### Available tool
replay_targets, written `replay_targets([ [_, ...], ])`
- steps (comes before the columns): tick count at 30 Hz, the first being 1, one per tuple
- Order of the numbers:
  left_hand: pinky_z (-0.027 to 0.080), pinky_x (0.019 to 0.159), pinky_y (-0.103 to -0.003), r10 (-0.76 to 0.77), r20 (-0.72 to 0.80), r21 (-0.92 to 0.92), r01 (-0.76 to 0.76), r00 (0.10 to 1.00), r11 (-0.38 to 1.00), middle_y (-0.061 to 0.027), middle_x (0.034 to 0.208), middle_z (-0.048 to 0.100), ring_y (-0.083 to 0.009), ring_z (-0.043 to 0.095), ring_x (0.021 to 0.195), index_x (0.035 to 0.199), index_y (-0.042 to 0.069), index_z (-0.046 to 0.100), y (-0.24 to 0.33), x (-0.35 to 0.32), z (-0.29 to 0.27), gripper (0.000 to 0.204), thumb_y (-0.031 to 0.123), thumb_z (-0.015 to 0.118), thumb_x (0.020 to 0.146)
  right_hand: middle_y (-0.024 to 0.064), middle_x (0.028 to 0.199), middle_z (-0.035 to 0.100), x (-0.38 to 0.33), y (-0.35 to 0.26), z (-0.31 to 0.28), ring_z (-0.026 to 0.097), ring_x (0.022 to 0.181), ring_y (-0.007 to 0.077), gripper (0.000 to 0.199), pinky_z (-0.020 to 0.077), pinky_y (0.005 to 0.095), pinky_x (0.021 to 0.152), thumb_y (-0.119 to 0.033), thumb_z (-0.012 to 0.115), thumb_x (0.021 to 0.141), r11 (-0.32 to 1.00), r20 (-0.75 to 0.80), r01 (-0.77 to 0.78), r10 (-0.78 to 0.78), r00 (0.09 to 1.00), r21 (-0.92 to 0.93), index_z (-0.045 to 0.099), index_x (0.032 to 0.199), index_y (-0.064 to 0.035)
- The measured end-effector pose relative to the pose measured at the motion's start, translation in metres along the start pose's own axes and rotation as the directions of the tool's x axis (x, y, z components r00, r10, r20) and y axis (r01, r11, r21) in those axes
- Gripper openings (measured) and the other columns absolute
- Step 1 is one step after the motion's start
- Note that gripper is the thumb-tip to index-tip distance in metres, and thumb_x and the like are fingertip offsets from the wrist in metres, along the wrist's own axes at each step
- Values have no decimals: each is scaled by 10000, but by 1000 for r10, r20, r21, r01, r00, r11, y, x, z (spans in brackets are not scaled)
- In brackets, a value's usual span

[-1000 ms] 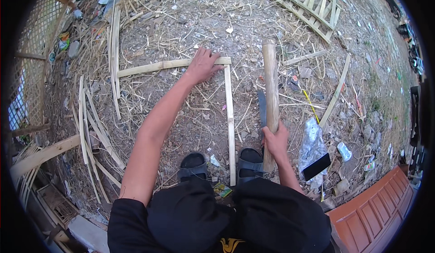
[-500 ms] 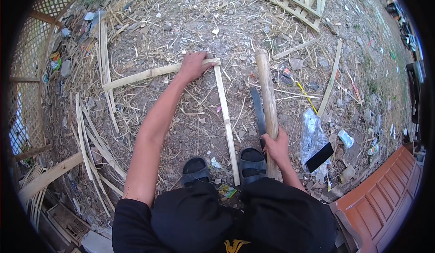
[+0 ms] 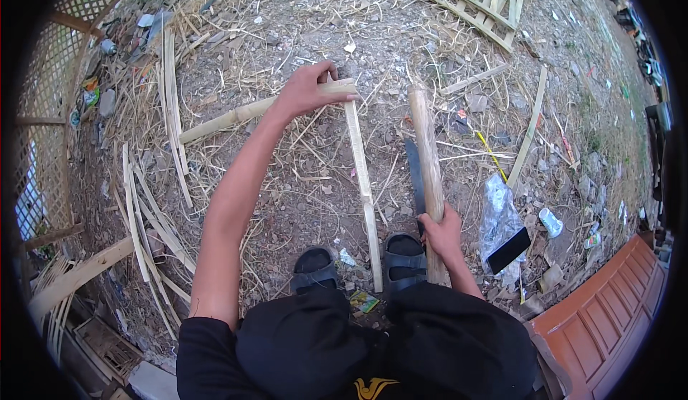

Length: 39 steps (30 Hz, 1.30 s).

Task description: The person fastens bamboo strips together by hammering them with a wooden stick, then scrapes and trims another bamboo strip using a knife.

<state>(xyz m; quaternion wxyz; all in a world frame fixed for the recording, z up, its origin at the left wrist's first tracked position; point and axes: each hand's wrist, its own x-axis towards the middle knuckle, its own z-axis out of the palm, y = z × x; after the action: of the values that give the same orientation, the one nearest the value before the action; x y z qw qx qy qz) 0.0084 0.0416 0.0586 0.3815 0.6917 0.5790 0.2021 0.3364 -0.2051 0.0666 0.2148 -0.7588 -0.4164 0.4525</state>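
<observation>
My left hand [image 3: 307, 93] is closed around the right end of a pale split-bamboo strip [image 3: 229, 122], which slants down to the left. That end sits over the top of a second pale strip [image 3: 367, 198], running down between my sandals. My right hand [image 3: 442, 235] is wrapped over the lower part of a thick round wooden pole [image 3: 425, 138], with the thumb on its left side. Along the pole's left edge lies a dark machete blade [image 3: 416, 174]; its handle is hidden, and I cannot tell whether my hand also touches it.
Bamboo strips [image 3: 168, 99] lie in bunches at the left. A slatted frame [image 3: 466, 2] rests at the far right. Near my right are a clear plastic bag [image 3: 494, 206], a black phone [image 3: 509, 251] and a crushed cup [image 3: 550, 222]. A brown panelled door [image 3: 602, 321] stands at lower right.
My left hand has lifted and turned the end of the bamboo strip, and the strip has shifted to the right. My right hand, the pole and the blade look nearly unmoved.
</observation>
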Motion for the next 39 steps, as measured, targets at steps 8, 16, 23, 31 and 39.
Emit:
replay_targets([
  [8,416,860,-418,189,-145,398,-118,971,910,-88,843,598,-253,583,796,816,51,609,32,-33,13,814,809,775,571,175,710,667,9,-47,-6,688,599,257,365,530,401,587,-217,740,840,989,14,123,-123,992,-76,627,1063,49],
  [16,368,888,-397,326,-274,335,-228,905,914,-87,874,568,-231,558,835,927,17,669,32,-51,25,790,733,794,615,278,762,657,33,-114,-41,669,722,464,327,528,500,693,-209,692,794,820,81,446,-449,890,-360,614,1001,32],
  [23,323,891,-387,286,-243,364,-186,927,913,-73,897,529,-220,498,855,906,27,651,39,-61,15,786,739,791,604,318,840,669,72,-69,-42,665,831,489,421,529,535,771,-241,702,805,800,3,299,-349,937,-521,596,1071,68],
  [31,293,906,-392,362,-219,432,-243,906,869,-94,936,493,-230,456,930,908,8,623,73,-71,17,765,688,813,613,217,1122,665,98,-127,4,669,922,328,516,550,436,776,-390,642,959,847,66,525,-521,851,-81,597,1266,22],
  [39,308,919,-394,467,-251,322,-382,848,866,-91,1015,495,-250,484,983,996,-5,583,104,-98,8,710,514,879,612,62,956,671,100,-218,26,633,794,132,423,522,288,642,-390,701,955,834,633,72,-468,617,547,681,1154,-17],
])
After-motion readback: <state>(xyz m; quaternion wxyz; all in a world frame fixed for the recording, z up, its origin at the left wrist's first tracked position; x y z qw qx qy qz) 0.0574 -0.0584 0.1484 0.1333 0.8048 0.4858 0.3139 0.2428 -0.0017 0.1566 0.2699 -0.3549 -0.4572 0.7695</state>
